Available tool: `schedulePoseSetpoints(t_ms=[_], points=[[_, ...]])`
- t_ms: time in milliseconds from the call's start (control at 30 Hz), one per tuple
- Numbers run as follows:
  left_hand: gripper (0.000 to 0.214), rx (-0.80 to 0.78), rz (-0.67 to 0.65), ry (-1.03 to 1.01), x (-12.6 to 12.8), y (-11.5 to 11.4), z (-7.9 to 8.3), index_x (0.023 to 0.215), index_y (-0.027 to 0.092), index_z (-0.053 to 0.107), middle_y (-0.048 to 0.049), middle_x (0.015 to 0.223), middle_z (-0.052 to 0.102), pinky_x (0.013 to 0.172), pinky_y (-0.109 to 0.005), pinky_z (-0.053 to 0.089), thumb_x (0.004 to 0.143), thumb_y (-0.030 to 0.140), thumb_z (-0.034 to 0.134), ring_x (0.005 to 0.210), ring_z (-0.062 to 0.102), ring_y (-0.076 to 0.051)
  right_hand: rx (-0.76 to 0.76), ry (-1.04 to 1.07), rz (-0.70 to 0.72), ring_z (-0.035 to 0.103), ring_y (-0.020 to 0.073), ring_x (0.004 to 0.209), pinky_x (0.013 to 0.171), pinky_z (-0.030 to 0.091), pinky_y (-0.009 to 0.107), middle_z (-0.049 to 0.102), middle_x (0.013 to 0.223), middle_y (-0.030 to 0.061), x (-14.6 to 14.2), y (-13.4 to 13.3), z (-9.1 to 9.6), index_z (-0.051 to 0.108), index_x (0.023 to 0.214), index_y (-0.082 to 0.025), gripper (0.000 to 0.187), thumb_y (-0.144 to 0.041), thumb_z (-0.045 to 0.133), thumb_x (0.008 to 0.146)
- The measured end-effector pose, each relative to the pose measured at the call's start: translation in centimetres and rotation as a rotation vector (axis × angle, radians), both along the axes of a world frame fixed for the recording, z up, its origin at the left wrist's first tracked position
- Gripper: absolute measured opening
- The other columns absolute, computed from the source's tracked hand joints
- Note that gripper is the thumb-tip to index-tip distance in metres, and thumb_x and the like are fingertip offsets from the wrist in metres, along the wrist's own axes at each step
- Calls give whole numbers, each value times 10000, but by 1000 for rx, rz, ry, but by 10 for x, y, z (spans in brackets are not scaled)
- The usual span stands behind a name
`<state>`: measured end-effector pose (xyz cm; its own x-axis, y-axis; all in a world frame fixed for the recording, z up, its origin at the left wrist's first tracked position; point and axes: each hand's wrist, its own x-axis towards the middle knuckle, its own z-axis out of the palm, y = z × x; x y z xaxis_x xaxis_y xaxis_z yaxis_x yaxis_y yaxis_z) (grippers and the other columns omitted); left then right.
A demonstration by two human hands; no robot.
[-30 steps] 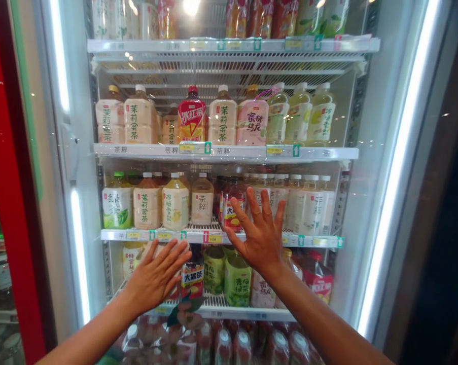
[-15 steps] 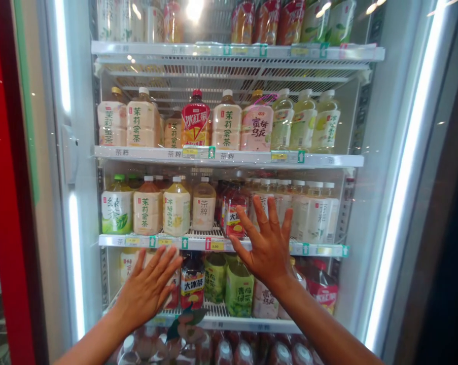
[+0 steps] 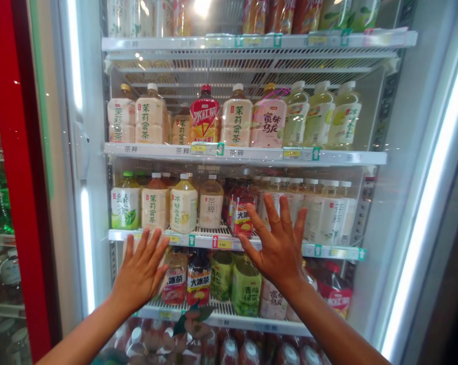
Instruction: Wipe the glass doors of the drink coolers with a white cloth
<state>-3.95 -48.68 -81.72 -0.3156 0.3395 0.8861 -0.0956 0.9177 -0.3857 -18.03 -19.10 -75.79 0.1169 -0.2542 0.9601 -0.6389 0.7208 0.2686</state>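
Observation:
Both hands are held up before a lit drinks cooler, backs toward me. My left hand (image 3: 140,268) has its fingers stretched out over the edge of a lower shelf (image 3: 183,240), hiding bottles behind it. Just right of it stand two dark iced tea bottles (image 3: 199,280). My right hand (image 3: 278,246) is spread wide, partly covering a red iced tea bottle (image 3: 241,215) and pale tea bottles (image 3: 329,220). Neither hand holds anything. Reflections suggest glass in front of the shelves; I cannot tell whether the hands touch it.
Upper shelves carry more bottles, among them a red-labelled one (image 3: 205,119) and a pink-labelled one (image 3: 269,121). Green tea bottles (image 3: 247,286) stand low down. A red frame (image 3: 13,167) separates another cooler at left. Bright light strips (image 3: 428,203) line the sides.
The view has shifted, so the shelves sit further right. My left hand has moved left and up, uncovering an iced tea bottle. My right hand stays spread in nearly the same place before the bottles.

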Motion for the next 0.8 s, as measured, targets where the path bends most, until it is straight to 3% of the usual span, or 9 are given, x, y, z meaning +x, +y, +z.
schedulePoseSetpoints(t_ms=[100, 167, 233, 367, 433, 500, 633, 700, 800], points=[[717, 152, 17, 96, -12, -3, 73, 1629, 252, -5, -19, 1725, -40, 1280, -550, -105, 1023, 333, 369, 1582, -137, -235, 3, 10, -6, 170, 371, 1573, 1232, 113, 722, 172, 1713, 55, 0, 0, 0, 238, 1613, -338, 735, -498, 569, 976], [718, 185, 10, 132, -21, 4, 104, 1626, 279, -35, -15, 1727, -35, 1263, -602, -113, 1028, 353, 355, 1579, -153, -250, 2, 15, -13, 176, 374, 1571, 1233, 124, 719, 166, 1714, 53, -1, 0, 0, 234, 1614, -339, 740, -483, 577, 975], [725, 178, -2, 116, -26, 18, 93, 1627, 273, -35, -15, 1725, -54, 1264, -613, -103, 1025, 374, 356, 1583, -139, -266, -2, 18, -20, 179, 377, 1569, 1233, 126, 719, 165, 1714, 53, -1, 0, 0, 242, 1613, -336, 736, -479, 579, 974], [780, 98, -40, 29, -23, 47, -18, 1633, 197, 70, -53, 1726, -33, 1296, -534, -74, 989, 418, 451, 1596, -58, -290, 2, 5, -22, 166, 369, 1573, 1239, 111, 714, 145, 1716, 49, 1, 0, 1, 236, 1614, -340, 742, -505, 575, 974], [777, 76, -51, -2, -21, 53, -55, 1630, 190, 122, -62, 1726, 29, 1300, -538, -57, 981, 431, 475, 1599, -11, -303, 7, -19, -20, 152, 360, 1577, 1245, 103, 707, 125, 1717, 39, 2, 1, 1, 209, 1618, -350, 762, -503, 582, 971], [740, 58, -69, -5, -23, 54, -48, 1626, 201, 146, -51, 1725, 64, 1299, -537, -49, 992, 412, 462, 1600, 14, -289, 8, -35, -23, 140, 355, 1580, 1252, 90, 699, 105, 1717, 28, 2, 2, 1, 188, 1621, -357, 779, -493, 591, 968], [728, 120, -60, 91, -38, 58, 52, 1630, 217, 55, -30, 1720, -39, 1280, -532, -118, 1012, 350, 416, 1592, -95, -257, 12, -39, -25, 127, 345, 1583, 1262, 76, 686, 78, 1716, 7, 3, 3, 0, 176, 1622, -363, 785, -474, 597, 968], [733, 134, -67, 122, -46, 66, 82, 1629, 225, 41, -27, 1718, -61, 1273, -533, -135, 1013, 360, 414, 1589, -115, -251, 16, -43, -22, 120, 342, 1585, 1264, 76, 684, 69, 1715, 4, 3, 3, 0, 175, 1622, -359, 787, -471, 597, 968], [736, 100, -84, 93, -47, 83, 52, 1629, 212, 66, -39, 1720, -27, 1284, -535, -106, 1007, 363, 429, 1595, -74, -258, 11, -47, -15, 116, 340, 1586, 1266, 74, 682, 65, 1714, 3, 3, 2, 1, 168, 1623, -359, 793, -472, 599, 967]])
